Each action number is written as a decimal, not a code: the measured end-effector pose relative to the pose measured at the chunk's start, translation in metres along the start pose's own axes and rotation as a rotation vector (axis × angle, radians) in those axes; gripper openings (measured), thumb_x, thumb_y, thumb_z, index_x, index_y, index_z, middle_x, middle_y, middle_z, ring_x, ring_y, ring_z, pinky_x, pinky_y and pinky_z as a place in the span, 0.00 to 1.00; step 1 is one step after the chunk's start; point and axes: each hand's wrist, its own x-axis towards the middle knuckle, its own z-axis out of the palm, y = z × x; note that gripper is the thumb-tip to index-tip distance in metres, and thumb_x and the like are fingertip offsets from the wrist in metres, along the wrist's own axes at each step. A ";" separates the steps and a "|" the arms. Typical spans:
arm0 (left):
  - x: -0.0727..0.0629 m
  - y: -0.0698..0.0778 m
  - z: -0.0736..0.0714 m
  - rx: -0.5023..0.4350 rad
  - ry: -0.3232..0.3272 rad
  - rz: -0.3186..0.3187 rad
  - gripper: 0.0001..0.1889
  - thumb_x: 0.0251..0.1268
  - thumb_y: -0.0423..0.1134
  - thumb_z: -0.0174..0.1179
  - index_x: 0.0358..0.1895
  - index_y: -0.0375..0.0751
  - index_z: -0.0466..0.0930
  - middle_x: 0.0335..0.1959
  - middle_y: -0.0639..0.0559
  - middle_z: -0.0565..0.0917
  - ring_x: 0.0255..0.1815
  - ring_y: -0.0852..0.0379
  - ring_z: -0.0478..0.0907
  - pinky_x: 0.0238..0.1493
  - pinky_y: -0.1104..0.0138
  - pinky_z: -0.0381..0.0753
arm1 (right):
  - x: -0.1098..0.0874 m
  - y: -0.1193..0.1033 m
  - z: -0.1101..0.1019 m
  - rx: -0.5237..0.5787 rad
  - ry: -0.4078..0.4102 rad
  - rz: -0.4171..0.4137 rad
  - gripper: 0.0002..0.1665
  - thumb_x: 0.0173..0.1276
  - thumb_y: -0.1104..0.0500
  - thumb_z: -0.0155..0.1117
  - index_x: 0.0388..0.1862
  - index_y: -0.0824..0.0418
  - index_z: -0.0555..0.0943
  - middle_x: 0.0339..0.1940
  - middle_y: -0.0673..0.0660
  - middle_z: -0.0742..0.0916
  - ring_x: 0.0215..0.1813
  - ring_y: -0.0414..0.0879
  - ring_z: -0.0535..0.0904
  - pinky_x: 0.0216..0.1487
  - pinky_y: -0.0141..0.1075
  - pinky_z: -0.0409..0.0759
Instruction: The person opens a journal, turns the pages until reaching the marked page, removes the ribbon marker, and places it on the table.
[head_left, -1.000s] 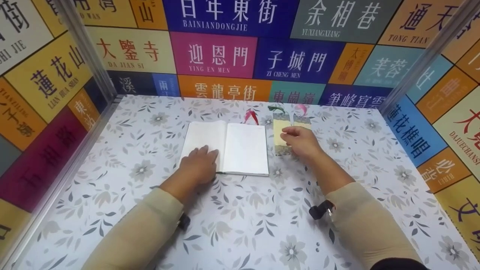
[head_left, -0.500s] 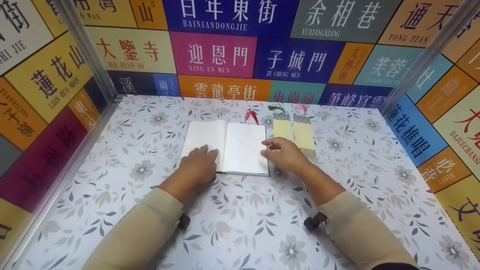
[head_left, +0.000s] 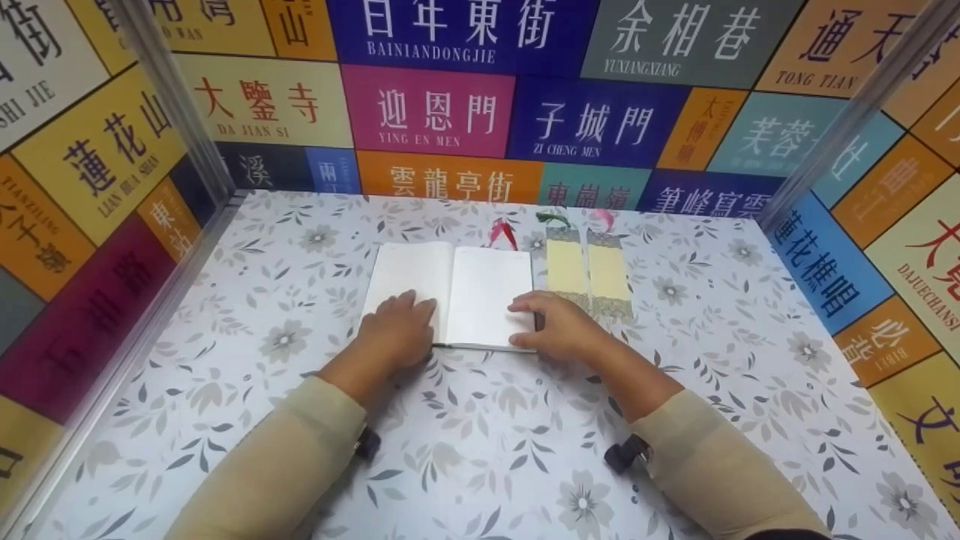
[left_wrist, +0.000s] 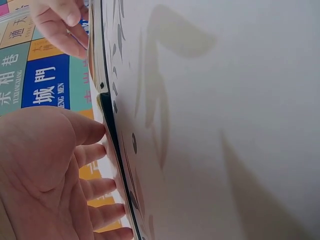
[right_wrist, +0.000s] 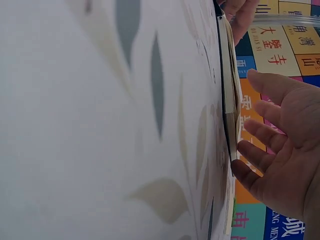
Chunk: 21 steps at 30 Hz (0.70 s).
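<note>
A notebook [head_left: 491,292] lies spread on the table with two blank pages up. My left hand [head_left: 397,326] rests on its left page [head_left: 409,270], fingers spread; in the left wrist view the fingertips [left_wrist: 117,210] press the page. My right hand [head_left: 559,326] is at the right page's outer edge, thumb near the lower corner. Its fingers look loose and slightly bent in the right wrist view, with nothing pinched. Just right of the notebook lie two yellow-and-grey bookmarks, one with a green tassel [head_left: 553,219], the other with a pink tassel [head_left: 602,220].
A red ribbon [head_left: 502,234] sticks out past the top edge of the right page. Under everything is a table [head_left: 480,450] with a grey leaf-and-flower cover. Panels with coloured sign prints [head_left: 435,112] stand at the back and both sides.
My right hand has moved left and down from over the bookmarks to the notebook's right edge, so both bookmarks show more fully. The left hand has stayed on the left page.
</note>
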 end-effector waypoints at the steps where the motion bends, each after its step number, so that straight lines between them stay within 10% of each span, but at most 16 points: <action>1: 0.000 0.000 0.000 0.001 -0.001 0.000 0.31 0.86 0.48 0.40 0.87 0.53 0.57 0.91 0.43 0.52 0.91 0.35 0.48 0.86 0.34 0.54 | 0.000 0.000 0.000 -0.009 -0.008 -0.007 0.35 0.67 0.48 0.80 0.72 0.52 0.82 0.78 0.55 0.80 0.84 0.58 0.69 0.88 0.54 0.61; 21: -0.005 0.005 -0.002 0.019 0.044 -0.017 0.32 0.85 0.56 0.44 0.86 0.53 0.59 0.90 0.43 0.55 0.90 0.36 0.50 0.86 0.35 0.56 | -0.005 -0.003 0.000 -0.049 -0.064 0.005 0.21 0.66 0.52 0.78 0.58 0.52 0.91 0.76 0.49 0.82 0.81 0.55 0.73 0.85 0.52 0.68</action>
